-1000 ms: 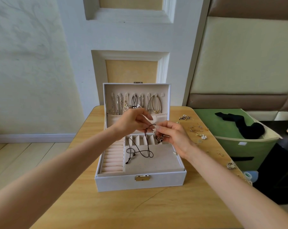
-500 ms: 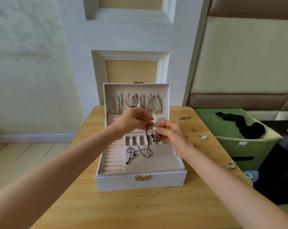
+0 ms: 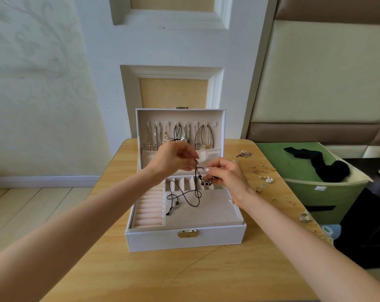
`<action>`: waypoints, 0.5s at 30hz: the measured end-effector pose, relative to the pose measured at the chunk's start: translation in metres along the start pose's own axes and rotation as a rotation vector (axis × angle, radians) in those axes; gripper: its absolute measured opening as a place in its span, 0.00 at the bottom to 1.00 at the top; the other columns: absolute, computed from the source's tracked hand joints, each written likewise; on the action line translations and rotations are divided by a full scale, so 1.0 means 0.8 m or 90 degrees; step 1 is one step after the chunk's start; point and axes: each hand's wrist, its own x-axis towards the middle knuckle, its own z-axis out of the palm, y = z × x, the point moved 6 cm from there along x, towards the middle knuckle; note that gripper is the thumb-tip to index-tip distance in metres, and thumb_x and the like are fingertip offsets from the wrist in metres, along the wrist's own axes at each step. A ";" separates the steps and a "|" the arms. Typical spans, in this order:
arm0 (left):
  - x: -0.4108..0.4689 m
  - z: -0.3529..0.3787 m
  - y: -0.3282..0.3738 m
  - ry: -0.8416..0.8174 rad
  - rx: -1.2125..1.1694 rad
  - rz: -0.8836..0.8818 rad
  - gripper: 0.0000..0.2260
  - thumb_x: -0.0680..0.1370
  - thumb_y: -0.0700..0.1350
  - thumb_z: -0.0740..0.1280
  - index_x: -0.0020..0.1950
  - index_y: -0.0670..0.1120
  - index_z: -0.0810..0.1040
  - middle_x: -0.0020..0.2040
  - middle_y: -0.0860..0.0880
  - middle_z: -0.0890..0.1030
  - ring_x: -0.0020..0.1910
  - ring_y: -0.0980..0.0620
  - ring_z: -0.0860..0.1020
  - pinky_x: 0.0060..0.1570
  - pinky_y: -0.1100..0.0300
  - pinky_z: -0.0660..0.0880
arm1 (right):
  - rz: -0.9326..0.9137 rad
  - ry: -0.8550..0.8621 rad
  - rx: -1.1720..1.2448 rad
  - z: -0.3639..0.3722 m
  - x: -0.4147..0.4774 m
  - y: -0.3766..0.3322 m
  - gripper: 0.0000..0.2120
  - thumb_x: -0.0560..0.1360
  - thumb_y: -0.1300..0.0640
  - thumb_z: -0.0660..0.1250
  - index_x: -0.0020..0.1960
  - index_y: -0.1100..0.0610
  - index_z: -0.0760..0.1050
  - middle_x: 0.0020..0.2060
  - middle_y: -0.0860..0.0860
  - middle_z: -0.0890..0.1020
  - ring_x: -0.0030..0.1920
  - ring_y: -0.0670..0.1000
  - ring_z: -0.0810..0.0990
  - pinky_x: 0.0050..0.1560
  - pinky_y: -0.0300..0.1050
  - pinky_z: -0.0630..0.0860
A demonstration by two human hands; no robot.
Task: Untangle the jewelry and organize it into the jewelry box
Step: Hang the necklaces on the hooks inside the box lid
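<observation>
An open white jewelry box (image 3: 185,237) stands in the middle of the wooden table. Several necklaces (image 3: 203,136) hang on hooks inside its upright lid. Above the box, my left hand (image 3: 173,159) pinches the top of a dark cord necklace (image 3: 188,196). My right hand (image 3: 225,173) pinches the same cord close by, where a small camera-shaped charm (image 3: 206,182) dangles. The cord's loops and beaded ends trail down onto the box's flat beige tray.
Loose small jewelry (image 3: 262,173) lies scattered along the table's right side, with a ring-like piece (image 3: 304,217) near the right edge. A green bin (image 3: 320,192) holding black cloth (image 3: 324,166) stands right of the table. A wall is just behind the table (image 3: 184,277).
Both hands have stayed close together above the box. The right hand has dropped slightly, and the camera charm now hangs in plain sight below its fingers.
</observation>
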 end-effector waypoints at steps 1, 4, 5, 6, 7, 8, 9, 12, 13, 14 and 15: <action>0.000 0.001 0.000 -0.002 0.008 -0.002 0.06 0.72 0.29 0.69 0.46 0.38 0.79 0.38 0.43 0.82 0.37 0.51 0.81 0.43 0.59 0.81 | -0.002 0.000 -0.012 0.001 0.000 0.000 0.06 0.72 0.68 0.68 0.41 0.59 0.78 0.35 0.53 0.80 0.38 0.50 0.80 0.39 0.38 0.76; 0.001 0.003 0.005 -0.010 0.078 0.007 0.03 0.74 0.35 0.69 0.44 0.42 0.79 0.38 0.48 0.81 0.37 0.54 0.79 0.38 0.63 0.79 | -0.015 0.000 -0.060 0.005 0.001 0.001 0.05 0.72 0.69 0.68 0.42 0.60 0.78 0.36 0.53 0.81 0.37 0.48 0.81 0.40 0.37 0.77; 0.001 0.005 0.007 -0.016 0.112 0.015 0.02 0.74 0.37 0.69 0.44 0.43 0.79 0.38 0.50 0.81 0.37 0.55 0.78 0.36 0.64 0.77 | -0.018 0.002 -0.073 0.006 0.001 0.001 0.05 0.72 0.69 0.67 0.42 0.59 0.78 0.35 0.53 0.80 0.36 0.47 0.81 0.39 0.37 0.77; 0.002 0.007 0.008 -0.027 0.145 0.023 0.01 0.74 0.39 0.70 0.43 0.44 0.80 0.39 0.51 0.80 0.37 0.56 0.76 0.36 0.64 0.75 | -0.021 0.004 -0.080 0.007 0.001 0.001 0.06 0.72 0.69 0.67 0.42 0.59 0.77 0.35 0.53 0.80 0.35 0.46 0.81 0.38 0.36 0.77; 0.003 0.009 0.009 -0.037 0.177 0.031 0.01 0.74 0.40 0.71 0.44 0.43 0.80 0.39 0.53 0.80 0.36 0.57 0.75 0.37 0.64 0.73 | -0.022 0.005 -0.080 0.008 0.001 0.001 0.06 0.72 0.69 0.67 0.42 0.59 0.77 0.34 0.54 0.80 0.34 0.46 0.81 0.37 0.36 0.76; 0.004 0.011 0.008 -0.044 0.204 0.036 0.02 0.73 0.41 0.72 0.43 0.43 0.80 0.39 0.54 0.79 0.36 0.57 0.75 0.40 0.62 0.72 | -0.022 0.006 -0.074 0.009 0.001 0.001 0.06 0.72 0.69 0.67 0.43 0.60 0.78 0.34 0.55 0.80 0.33 0.47 0.80 0.37 0.36 0.76; 0.006 0.012 0.007 -0.048 0.226 0.037 0.03 0.72 0.41 0.72 0.42 0.44 0.79 0.37 0.55 0.78 0.36 0.56 0.74 0.41 0.60 0.72 | -0.020 0.005 -0.061 0.010 0.001 0.001 0.05 0.72 0.69 0.67 0.44 0.61 0.78 0.35 0.57 0.81 0.34 0.49 0.80 0.37 0.37 0.76; 0.009 0.012 0.000 -0.036 0.272 0.024 0.09 0.72 0.41 0.73 0.36 0.49 0.75 0.34 0.54 0.78 0.36 0.54 0.75 0.41 0.59 0.72 | -0.011 -0.001 -0.019 0.012 0.000 -0.001 0.04 0.71 0.68 0.69 0.45 0.64 0.79 0.37 0.61 0.81 0.36 0.54 0.78 0.37 0.40 0.75; 0.010 0.012 -0.002 -0.033 0.277 0.017 0.10 0.72 0.41 0.73 0.35 0.50 0.74 0.35 0.53 0.79 0.37 0.53 0.76 0.42 0.57 0.73 | -0.008 -0.002 -0.015 0.012 0.000 -0.001 0.04 0.72 0.68 0.68 0.45 0.64 0.79 0.37 0.61 0.81 0.36 0.54 0.78 0.37 0.39 0.75; 0.010 0.011 -0.003 -0.034 0.276 0.012 0.10 0.72 0.41 0.73 0.35 0.50 0.73 0.36 0.50 0.80 0.38 0.51 0.77 0.43 0.55 0.75 | -0.004 -0.001 -0.016 0.012 0.000 0.000 0.04 0.72 0.69 0.68 0.46 0.63 0.79 0.37 0.59 0.81 0.37 0.53 0.79 0.37 0.38 0.75; 0.011 0.012 -0.004 -0.037 0.268 0.008 0.10 0.72 0.41 0.73 0.35 0.50 0.73 0.38 0.48 0.81 0.39 0.50 0.78 0.45 0.52 0.75 | 0.000 0.000 -0.017 0.011 0.001 0.000 0.05 0.72 0.69 0.67 0.46 0.62 0.79 0.37 0.58 0.81 0.37 0.53 0.79 0.38 0.38 0.76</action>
